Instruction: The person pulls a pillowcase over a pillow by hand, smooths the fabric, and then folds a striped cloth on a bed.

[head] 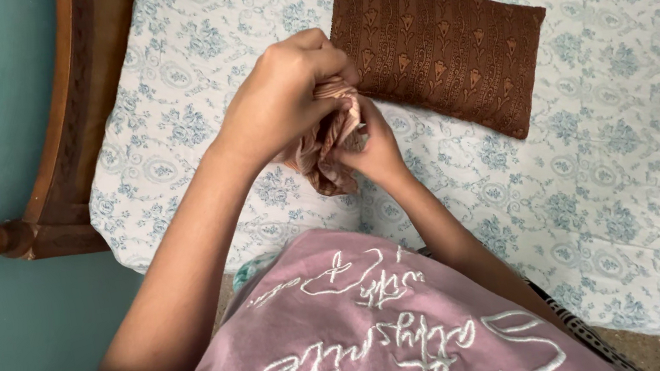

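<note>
the left hand [281, 96] and right hand [377, 147] are both gripping a bunched pinkish cloth [328, 146] in closed fingers, over the bed's [653, 161] left edge, just beside a brown pillow [441, 49].

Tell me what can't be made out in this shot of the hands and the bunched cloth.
- Bunched cloth, head view: both hands cover most of it, so its shape is unclear.
- Right hand: the left hand and the cloth hide its fingers.
- Bed frame: cut off by the top edge.
</note>
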